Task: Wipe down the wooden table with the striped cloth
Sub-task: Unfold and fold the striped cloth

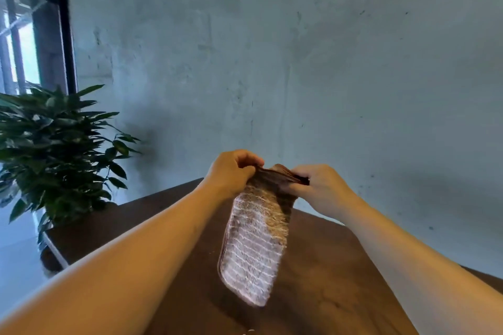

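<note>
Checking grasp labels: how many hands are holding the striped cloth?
2. The left hand pinches the striped cloth at its top left corner; the right hand pinches its top right.

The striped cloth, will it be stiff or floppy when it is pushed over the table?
Probably floppy: the striped cloth hangs limp from both hands. Its fluffy pile suggests it is light. It may bunch up on the wooden table.

Striped cloth [253,247] hanging from left hand [231,171] and right hand [318,185] above wooden table [326,280]

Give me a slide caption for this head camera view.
Both hands, left and right, hold the striped cloth above the wooden table.
</note>
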`<state>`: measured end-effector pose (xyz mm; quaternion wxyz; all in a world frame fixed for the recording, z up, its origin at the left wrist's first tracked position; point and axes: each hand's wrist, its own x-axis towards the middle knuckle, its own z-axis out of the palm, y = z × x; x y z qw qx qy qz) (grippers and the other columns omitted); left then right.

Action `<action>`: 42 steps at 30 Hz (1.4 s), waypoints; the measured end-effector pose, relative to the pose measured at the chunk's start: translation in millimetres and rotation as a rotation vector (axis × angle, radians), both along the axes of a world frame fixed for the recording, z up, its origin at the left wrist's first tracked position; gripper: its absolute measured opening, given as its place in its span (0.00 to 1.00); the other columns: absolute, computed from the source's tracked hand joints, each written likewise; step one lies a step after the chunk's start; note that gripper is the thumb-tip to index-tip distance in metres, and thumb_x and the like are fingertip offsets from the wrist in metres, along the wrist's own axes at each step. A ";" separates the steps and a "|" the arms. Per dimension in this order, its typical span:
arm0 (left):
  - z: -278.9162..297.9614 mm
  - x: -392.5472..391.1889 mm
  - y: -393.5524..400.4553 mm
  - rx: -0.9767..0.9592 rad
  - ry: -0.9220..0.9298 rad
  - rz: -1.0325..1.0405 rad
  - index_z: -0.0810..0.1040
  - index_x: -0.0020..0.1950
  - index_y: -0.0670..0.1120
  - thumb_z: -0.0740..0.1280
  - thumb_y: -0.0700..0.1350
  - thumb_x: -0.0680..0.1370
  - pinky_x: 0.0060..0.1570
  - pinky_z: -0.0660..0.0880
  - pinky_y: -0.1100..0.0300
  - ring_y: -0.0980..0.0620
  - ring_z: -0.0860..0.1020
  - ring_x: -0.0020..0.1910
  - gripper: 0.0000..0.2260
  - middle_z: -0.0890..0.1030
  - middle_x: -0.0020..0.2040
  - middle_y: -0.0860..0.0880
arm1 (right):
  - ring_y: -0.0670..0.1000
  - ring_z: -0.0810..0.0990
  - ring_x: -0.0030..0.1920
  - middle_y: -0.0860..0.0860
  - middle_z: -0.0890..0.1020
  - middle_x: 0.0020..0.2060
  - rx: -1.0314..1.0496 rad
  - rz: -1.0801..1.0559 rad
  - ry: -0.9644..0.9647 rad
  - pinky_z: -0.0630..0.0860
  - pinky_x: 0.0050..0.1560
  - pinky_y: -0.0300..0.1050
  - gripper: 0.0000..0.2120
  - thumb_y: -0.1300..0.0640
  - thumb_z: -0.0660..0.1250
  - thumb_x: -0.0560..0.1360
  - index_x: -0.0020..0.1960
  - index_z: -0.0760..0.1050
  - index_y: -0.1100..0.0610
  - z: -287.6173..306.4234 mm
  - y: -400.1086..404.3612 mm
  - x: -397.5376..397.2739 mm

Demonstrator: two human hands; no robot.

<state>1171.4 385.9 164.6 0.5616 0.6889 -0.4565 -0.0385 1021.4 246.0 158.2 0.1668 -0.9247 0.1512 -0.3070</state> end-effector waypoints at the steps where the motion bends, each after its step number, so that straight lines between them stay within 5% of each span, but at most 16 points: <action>1: 1.0 14.2 3.7 0.009 -0.038 0.020 0.80 0.41 0.55 0.66 0.35 0.77 0.44 0.75 0.66 0.54 0.80 0.43 0.15 0.82 0.41 0.54 | 0.50 0.79 0.39 0.51 0.83 0.38 0.038 -0.002 -0.011 0.72 0.43 0.50 0.08 0.48 0.71 0.76 0.48 0.82 0.53 4.0 6.2 8.5; 4: 2.1 48.0 10.3 -0.002 -0.103 0.048 0.80 0.44 0.53 0.66 0.37 0.78 0.44 0.72 0.66 0.54 0.80 0.44 0.11 0.82 0.43 0.54 | 0.44 0.81 0.43 0.43 0.83 0.44 0.122 0.046 0.025 0.74 0.47 0.43 0.22 0.51 0.68 0.79 0.70 0.67 0.39 18.8 24.2 29.2; 6: 1.2 69.2 14.3 -0.013 -0.117 0.051 0.80 0.46 0.51 0.65 0.36 0.78 0.47 0.73 0.63 0.53 0.80 0.45 0.10 0.83 0.45 0.52 | 0.38 0.79 0.44 0.35 0.78 0.48 0.089 0.084 0.135 0.72 0.48 0.40 0.27 0.52 0.65 0.81 0.74 0.60 0.34 25.3 37.4 50.1; 9: 2.0 104.2 16.4 -0.025 -0.129 0.078 0.79 0.45 0.52 0.64 0.36 0.78 0.47 0.74 0.60 0.50 0.80 0.46 0.11 0.82 0.44 0.51 | 0.44 0.81 0.41 0.43 0.83 0.43 0.036 0.053 0.228 0.79 0.49 0.48 0.10 0.51 0.65 0.80 0.60 0.80 0.49 30.3 42.5 83.4; 11: 2.6 131.1 18.4 -0.040 -0.100 0.105 0.78 0.42 0.54 0.64 0.36 0.78 0.49 0.78 0.56 0.48 0.81 0.45 0.13 0.82 0.42 0.51 | 0.48 0.80 0.32 0.52 0.82 0.34 0.033 0.000 0.264 0.78 0.39 0.40 0.16 0.45 0.68 0.77 0.45 0.80 0.59 33.2 40.5 98.7; 14: -2.0 178.7 26.4 -0.043 -0.068 0.134 0.78 0.40 0.56 0.64 0.36 0.78 0.52 0.79 0.48 0.47 0.81 0.45 0.15 0.82 0.43 0.51 | 0.45 0.69 0.27 0.50 0.72 0.28 0.033 -0.045 0.333 0.65 0.29 0.35 0.24 0.36 0.71 0.70 0.35 0.75 0.58 27.7 36.3 125.6; 19: -10.7 251.3 23.8 -0.041 -0.084 0.135 0.82 0.47 0.49 0.64 0.36 0.79 0.51 0.80 0.50 0.48 0.82 0.44 0.10 0.82 0.45 0.50 | 0.41 0.74 0.51 0.41 0.75 0.52 0.003 -0.082 0.386 0.71 0.54 0.42 0.16 0.36 0.73 0.69 0.46 0.80 0.48 8.7 11.1 174.6; 23: -9.7 312.2 9.2 -0.039 -0.062 0.163 0.81 0.49 0.49 0.63 0.37 0.80 0.41 0.79 0.63 0.53 0.81 0.40 0.09 0.82 0.47 0.50 | 0.46 0.82 0.40 0.47 0.85 0.40 0.202 -0.035 0.273 0.73 0.41 0.36 0.10 0.48 0.76 0.71 0.45 0.81 0.53 3.5 -9.4 211.8; 28: -7.5 372.8 -8.4 0.006 -0.069 0.135 0.80 0.46 0.52 0.64 0.38 0.79 0.45 0.79 0.60 0.50 0.81 0.45 0.10 0.82 0.45 0.52 | 0.54 0.86 0.46 0.53 0.87 0.42 0.427 -0.034 0.127 0.82 0.49 0.47 0.04 0.60 0.71 0.76 0.50 0.83 0.58 5.7 -28.9 242.9; 37: -2.9 428.2 -54.3 0.023 -0.172 0.082 0.80 0.50 0.51 0.64 0.40 0.79 0.36 0.67 0.69 0.54 0.75 0.44 0.07 0.79 0.46 0.53 | 0.39 0.82 0.35 0.39 0.86 0.39 0.214 -0.256 0.129 0.75 0.36 0.35 0.06 0.51 0.67 0.79 0.47 0.82 0.46 28.4 -30.4 276.5; 42: -20.3 464.7 -89.1 0.029 0.055 -0.093 0.75 0.47 0.49 0.58 0.35 0.80 0.30 0.74 0.62 0.52 0.80 0.34 0.11 0.80 0.44 0.45 | 0.43 0.81 0.38 0.41 0.84 0.37 0.020 -0.507 0.125 0.70 0.39 0.42 0.09 0.48 0.65 0.80 0.46 0.82 0.47 13.5 -34.5 319.5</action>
